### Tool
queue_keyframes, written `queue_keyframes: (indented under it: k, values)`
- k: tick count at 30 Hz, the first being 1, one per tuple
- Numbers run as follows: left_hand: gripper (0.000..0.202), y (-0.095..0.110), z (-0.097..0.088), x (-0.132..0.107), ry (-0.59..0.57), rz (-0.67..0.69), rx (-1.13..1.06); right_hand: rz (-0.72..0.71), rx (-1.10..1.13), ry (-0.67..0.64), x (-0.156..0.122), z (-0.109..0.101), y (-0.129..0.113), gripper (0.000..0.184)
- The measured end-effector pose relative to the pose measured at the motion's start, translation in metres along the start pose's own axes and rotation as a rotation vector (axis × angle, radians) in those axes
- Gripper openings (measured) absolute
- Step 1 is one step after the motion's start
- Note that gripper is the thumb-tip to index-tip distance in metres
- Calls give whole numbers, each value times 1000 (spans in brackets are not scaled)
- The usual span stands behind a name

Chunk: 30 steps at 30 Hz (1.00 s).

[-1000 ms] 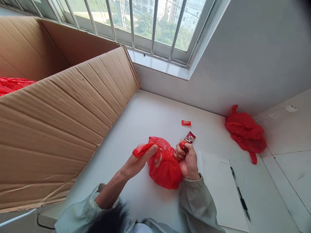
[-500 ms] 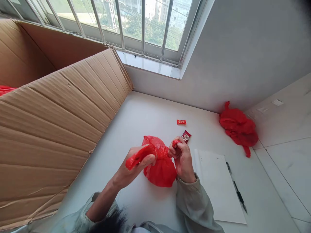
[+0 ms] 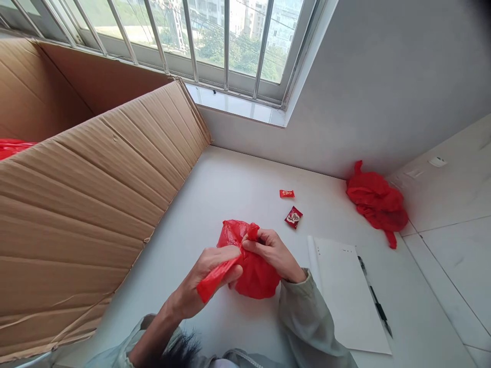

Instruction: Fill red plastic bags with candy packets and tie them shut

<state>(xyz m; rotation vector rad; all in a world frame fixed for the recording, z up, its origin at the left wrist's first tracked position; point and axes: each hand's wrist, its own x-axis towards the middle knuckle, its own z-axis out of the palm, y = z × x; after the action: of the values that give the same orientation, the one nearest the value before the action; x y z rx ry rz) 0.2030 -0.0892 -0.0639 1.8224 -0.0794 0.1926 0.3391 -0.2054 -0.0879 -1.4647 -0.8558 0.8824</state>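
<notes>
A small filled red plastic bag (image 3: 251,273) rests on the white table (image 3: 238,189) in front of me. My left hand (image 3: 205,276) is closed on one red handle strip of the bag and pulls it toward me. My right hand (image 3: 270,250) is closed on the other handle at the bag's top, next to the left fingers. Two small red sachets lie just beyond the bag: a dark red one (image 3: 293,217) and a flat bright red one (image 3: 287,193).
A large open cardboard box (image 3: 88,204) fills the left side, with red plastic inside. A crumpled red bag (image 3: 376,202) lies at the far right by the wall. A white sheet (image 3: 345,291) and a black pen (image 3: 374,301) lie right of my hands.
My right hand has moved left from beside the dark red sachet to the bag's top. My left hand has drawn its handle strip nearer to me. The two handles now cross.
</notes>
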Motion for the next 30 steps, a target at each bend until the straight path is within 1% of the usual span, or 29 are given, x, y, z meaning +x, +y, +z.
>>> queue_keyframes:
  k: [3, 5, 7, 8, 12, 14, 15, 16, 19, 20, 22, 24, 26, 28, 30]
  values:
    - [44, -1, 10, 4, -104, 8, 0, 39, 50, 54, 6, 8, 7, 35]
    - [43, -5, 15, 9, -91, -13, -15, 50, 88, 109, 8, 11, 11, 33]
    - [43, -9, 17, 14, -18, -58, -44, 53, 156, 171, 7, 10, 14, 24]
    - [43, -11, 17, 16, 27, -88, -59, 52, 198, 198, 5, 9, 15, 23]
    - [39, -16, 17, 22, 203, -225, -60, 24, 329, 301, -8, 0, 13, 34]
    - [33, -15, 19, 23, 256, -268, -27, -13, 350, 344, -16, -4, 6, 36]
    - [28, -14, 20, 23, 264, -279, -8, -45, 304, 359, -20, -6, 2, 34]
    - [23, -13, 21, 23, 266, -286, 9, -87, 210, 378, -24, -7, -4, 30]
    - [15, -7, 22, 24, 258, -293, 50, -226, -184, 400, -33, -7, -22, 19]
    - [13, -5, 23, 24, 254, -289, 62, -265, -272, 393, -35, -6, -28, 18]
    - [10, -2, 24, 25, 237, -259, 85, -333, -319, 358, -37, 0, -40, 22]
    - [2, 1, 24, 25, 215, -206, 100, -410, -330, 293, -37, 8, -49, 30]
    - [10, 3, 24, 23, 203, -159, 108, -477, -348, 221, -35, 13, -56, 36]
    - [14, 5, 22, 21, 201, -137, 110, -520, -407, 196, -34, 13, -59, 34]
    - [11, 8, 18, 19, 195, -135, 108, -533, -546, 198, -32, 6, -57, 33]
